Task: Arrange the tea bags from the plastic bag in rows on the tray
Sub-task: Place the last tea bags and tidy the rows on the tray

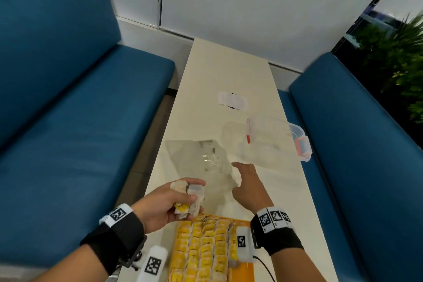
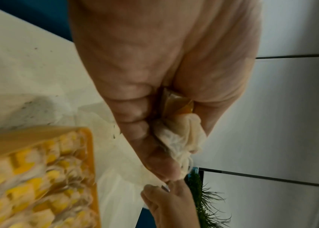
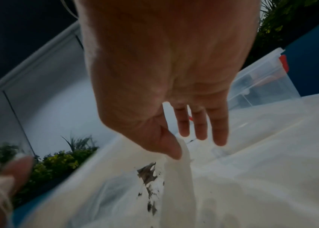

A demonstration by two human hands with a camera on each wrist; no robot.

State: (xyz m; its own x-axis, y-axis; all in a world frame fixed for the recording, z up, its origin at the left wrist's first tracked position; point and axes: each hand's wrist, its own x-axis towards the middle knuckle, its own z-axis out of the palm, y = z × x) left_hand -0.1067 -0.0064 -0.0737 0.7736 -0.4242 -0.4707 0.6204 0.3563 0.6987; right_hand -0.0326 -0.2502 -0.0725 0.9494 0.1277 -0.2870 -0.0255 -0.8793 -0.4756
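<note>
Just beyond and left of the right hand point(image 1: 248, 184), fingers point(image 3: 199, 123) straight and apart: plastic bag point(image 1: 206, 162), flat on the desk point(image 1: 229, 71), thumb touching its near edge. Nearer than both sets of fingers: tray point(image 1: 248, 270) with tea bags point(image 1: 206, 249) in rows. Left hand point(image 1: 169, 204) clamped on a bunch of tea bags point(image 1: 190, 199), above the tray's far edge, likely next for placing.

Left hand point(image 2: 154, 77): fingers curled round a bunch of tea bags point(image 2: 180, 132).
Tray point(image 2: 90, 154): orange, rows of yellow bags.
Right hand point(image 2: 166, 205): just beside.
</note>
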